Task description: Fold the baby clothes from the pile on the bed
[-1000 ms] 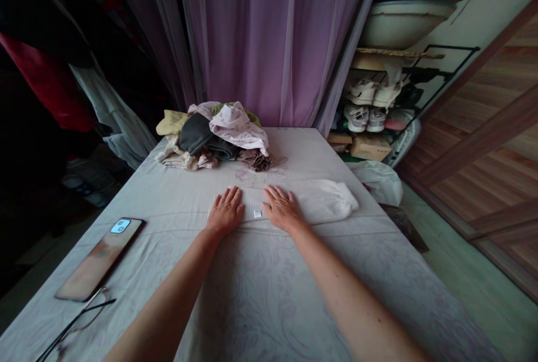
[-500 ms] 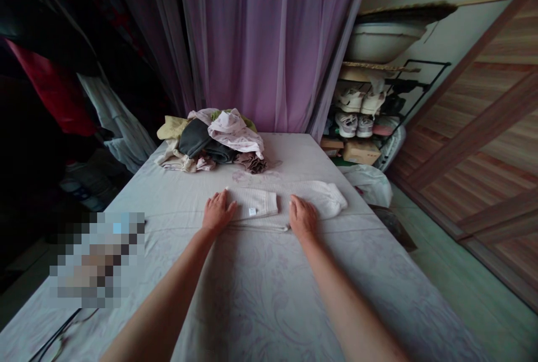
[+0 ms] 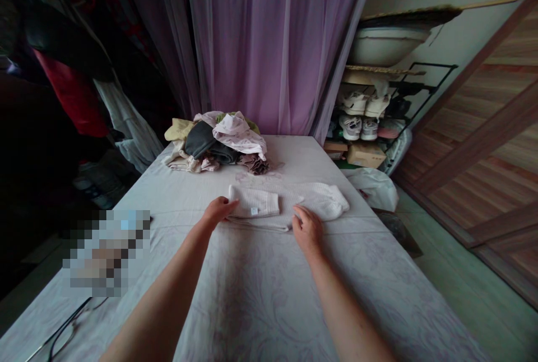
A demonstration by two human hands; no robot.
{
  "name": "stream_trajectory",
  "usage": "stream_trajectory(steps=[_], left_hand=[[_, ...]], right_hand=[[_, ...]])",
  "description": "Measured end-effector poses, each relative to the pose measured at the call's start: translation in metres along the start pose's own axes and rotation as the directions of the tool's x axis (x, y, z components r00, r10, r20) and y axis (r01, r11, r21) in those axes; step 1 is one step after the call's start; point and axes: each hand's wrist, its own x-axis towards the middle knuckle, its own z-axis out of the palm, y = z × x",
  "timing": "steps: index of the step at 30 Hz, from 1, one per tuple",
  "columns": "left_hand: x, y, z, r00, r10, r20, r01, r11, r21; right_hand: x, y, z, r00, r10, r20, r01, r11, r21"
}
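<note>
A white knitted garment (image 3: 260, 203) lies partly folded across the bed, with a small pale label near the edge of its folded-over left part. At its left end, my left hand (image 3: 219, 209) is closed, the thumb and fingers pinching the folded edge. My right hand (image 3: 308, 228) is at the garment's front edge, right of the label, its fingers curled on the fabric. A small fold of cloth rises just beyond those fingertips. The garment's right end lies loose and rumpled beyond my right hand.
A heap of clothes (image 3: 214, 143) lies at the bed's far side, before a purple curtain (image 3: 252, 42). A blurred-out item (image 3: 109, 253) and dark cords (image 3: 63, 328) are at left. To the right stand a shoe rack (image 3: 361, 110) and wooden door (image 3: 483, 143).
My left hand has gone from lying flat with spread fingers to pinching the garment's left edge. The fingers of my right hand have curled in. The view has shifted slightly.
</note>
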Motion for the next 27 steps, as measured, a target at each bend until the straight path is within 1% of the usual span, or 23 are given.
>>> stream_trajectory(steps=[4, 7, 9, 12, 14, 17, 19, 21, 24, 25, 27], left_hand=[[-0.007, 0.003, 0.009, 1.000, -0.012, 0.007, 0.013, 0.970, -0.242], [-0.008, 0.003, 0.002, 1.000, -0.010, 0.013, 0.014, 0.937, -0.350], [-0.006, 0.001, -0.010, 1.000, -0.008, 0.003, 0.009, 0.921, -0.389], [-0.003, -0.008, -0.039, 1.000, 0.009, -0.016, -0.015, 0.912, -0.411], [-0.002, -0.015, -0.061, 0.998, -0.001, -0.059, -0.021, 0.927, -0.375], [-0.002, -0.018, -0.089, 0.987, -0.040, -0.155, 0.002, 0.971, -0.241], [-0.003, -0.012, -0.099, 0.982, -0.023, -0.189, -0.007, 0.987, -0.159], [-0.004, 0.003, -0.101, 0.982, 0.026, -0.189, -0.052, 0.990, -0.132], [-0.005, 0.033, -0.089, 0.983, 0.118, -0.143, -0.143, 0.973, -0.182], [-0.005, 0.043, -0.082, 0.981, 0.155, -0.118, -0.176, 0.964, -0.198], [-0.006, 0.063, -0.066, 0.973, 0.223, -0.066, -0.232, 0.949, -0.213]], right_hand=[[-0.001, -0.003, -0.001, 0.999, -0.048, 0.013, 0.048, 0.999, 0.001], [-0.002, -0.005, -0.003, 0.998, -0.063, 0.014, 0.063, 0.998, 0.013], [-0.003, -0.008, -0.004, 0.998, -0.065, 0.012, 0.065, 0.998, 0.024], [-0.003, -0.012, -0.008, 0.997, -0.069, 0.018, 0.069, 0.997, 0.033], [-0.003, -0.016, -0.011, 0.996, -0.084, 0.031, 0.083, 0.996, 0.040], [-0.003, -0.023, -0.013, 0.993, -0.106, 0.054, 0.103, 0.993, 0.053], [-0.002, -0.030, -0.012, 0.991, -0.114, 0.065, 0.109, 0.991, 0.075], [0.001, -0.039, -0.010, 0.991, -0.117, 0.071, 0.108, 0.987, 0.121], [0.014, -0.053, -0.009, 0.992, -0.082, 0.092, 0.058, 0.969, 0.242], [0.020, -0.057, -0.009, 0.993, -0.052, 0.107, 0.018, 0.957, 0.291], [0.034, -0.063, -0.009, 0.986, 0.046, 0.158, -0.106, 0.912, 0.396]])
